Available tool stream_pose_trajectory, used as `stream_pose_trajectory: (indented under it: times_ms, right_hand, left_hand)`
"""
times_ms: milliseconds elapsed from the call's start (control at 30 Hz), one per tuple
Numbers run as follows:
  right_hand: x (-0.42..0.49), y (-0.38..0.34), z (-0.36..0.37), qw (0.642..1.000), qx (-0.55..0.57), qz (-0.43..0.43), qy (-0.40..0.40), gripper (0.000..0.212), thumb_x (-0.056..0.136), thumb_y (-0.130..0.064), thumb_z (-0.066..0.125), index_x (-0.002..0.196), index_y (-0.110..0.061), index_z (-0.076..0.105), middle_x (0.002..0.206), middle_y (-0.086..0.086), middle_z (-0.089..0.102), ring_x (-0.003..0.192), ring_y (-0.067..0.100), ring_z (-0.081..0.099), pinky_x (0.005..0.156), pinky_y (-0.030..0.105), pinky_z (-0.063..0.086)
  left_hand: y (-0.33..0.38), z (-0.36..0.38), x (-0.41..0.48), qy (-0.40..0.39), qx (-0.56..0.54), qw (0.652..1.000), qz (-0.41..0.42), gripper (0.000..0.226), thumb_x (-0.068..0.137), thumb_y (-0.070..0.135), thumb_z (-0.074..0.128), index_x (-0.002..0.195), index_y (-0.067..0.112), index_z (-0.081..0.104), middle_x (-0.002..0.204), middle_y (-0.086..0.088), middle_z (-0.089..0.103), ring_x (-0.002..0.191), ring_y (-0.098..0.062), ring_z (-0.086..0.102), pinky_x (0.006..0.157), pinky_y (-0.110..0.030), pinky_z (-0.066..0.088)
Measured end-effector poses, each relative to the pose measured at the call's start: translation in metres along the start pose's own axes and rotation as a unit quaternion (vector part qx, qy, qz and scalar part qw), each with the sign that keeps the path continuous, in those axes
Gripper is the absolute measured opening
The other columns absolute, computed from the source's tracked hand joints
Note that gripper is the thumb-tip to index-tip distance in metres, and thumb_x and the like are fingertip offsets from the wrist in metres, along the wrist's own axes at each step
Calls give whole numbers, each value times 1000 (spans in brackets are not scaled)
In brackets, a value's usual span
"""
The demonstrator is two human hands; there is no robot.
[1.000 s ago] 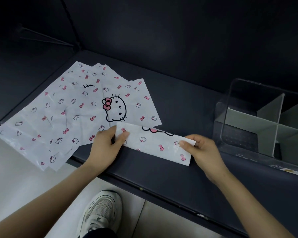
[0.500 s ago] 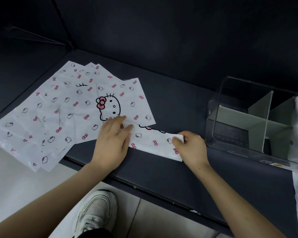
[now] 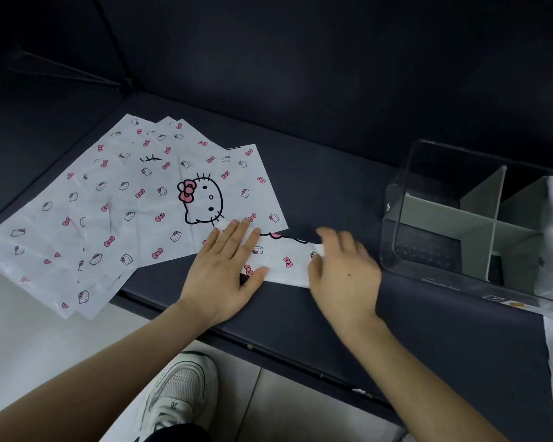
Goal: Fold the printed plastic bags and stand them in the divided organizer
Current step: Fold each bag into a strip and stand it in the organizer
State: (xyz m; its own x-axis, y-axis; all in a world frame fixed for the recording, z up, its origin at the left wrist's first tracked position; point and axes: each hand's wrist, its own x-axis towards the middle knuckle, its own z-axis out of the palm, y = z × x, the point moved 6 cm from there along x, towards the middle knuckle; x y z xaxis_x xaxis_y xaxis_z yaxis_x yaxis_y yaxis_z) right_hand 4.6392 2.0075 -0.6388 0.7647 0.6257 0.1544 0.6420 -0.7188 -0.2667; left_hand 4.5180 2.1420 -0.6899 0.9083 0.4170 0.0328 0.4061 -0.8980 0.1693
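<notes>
Since half a second ago the right hand has left its pinch at the strip's right end and slid inward over it, while the left hand stays pressed flat where it was. Largest in view is the dark ledge, with the organizer standing at its right, clear-walled with grey dividers, and the near-left compartments look empty. More printed plastic shows at its far right edge, though whether it sits inside I cannot tell. A fan of flat bags covers the ledge's left half and overhangs the front edge. The strip, a bag already folded narrow, lies between fan and organizer, its long axis running left to right and tilting slightly toward the person at the right; its left end overlaps the fan's nearest corner. The right hand is the nearer one to the organizer, which is close beside it but apart. The left hand lies wide and flat, fingers straight and pointing away, pinning the strip's left end. The right hand, seen from its back, covers the right end; its fingers look stretched rather than curled, but blur hides whether the thumb nips the plastic, so its hold I cannot tell. Judging by this, the next fold would bring the right end leftward across the long axis.
</notes>
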Motion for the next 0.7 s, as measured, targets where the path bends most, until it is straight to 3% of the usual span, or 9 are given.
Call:
stream_pose_trajectory:
  times_ms: [67,133,267,533,600,700]
  right_hand:
    - [-8,-23,14,995,-51,-83,-16,44,79,-32,61,120,-16,63,112,15,65,99,36,63,90,47,48]
    - [-16,-36,33,988,-53,-124,-81,49,90,-42,39,128,-20,60,131,18,57,121,37,54,109,54,27]
    - [-28,-22,52,979,-65,-130,-141,50,96,-36,26,139,-23,49,147,9,43,137,28,39,109,54,15]
    - [-53,42,25,993,-50,-32,-104,56,93,-28,27,144,-11,38,148,5,42,137,23,39,111,47,16]
    - [-51,46,13,996,-10,-17,-82,58,92,-29,28,143,-7,39,146,10,45,134,26,43,115,43,22]
    - [-40,39,0,997,47,-31,-43,56,92,-35,37,133,-1,51,129,14,59,111,32,60,96,41,45]
  left_hand:
    - [-1,1,0,0,-6,1000,0,73,95,61,17,148,13,34,156,-7,26,144,-23,23,116,-39,10]
    - [0,2,0,0,-9,1000,3,75,94,63,18,149,14,32,156,-6,24,145,-21,21,117,-39,9]
    - [0,1,0,6,-14,1000,-1,74,92,61,24,150,16,29,157,-3,18,146,-19,16,118,-37,5]
    - [0,0,0,-5,2,1000,9,72,94,60,23,151,17,25,157,-2,15,146,-18,15,118,-34,2]
    - [-1,0,1,-7,1,1000,11,72,94,62,19,151,18,22,158,-2,14,146,-17,13,117,-34,1]
    - [-3,0,5,-22,2,999,50,73,94,65,9,152,21,16,160,-1,10,148,-16,7,118,-33,0]
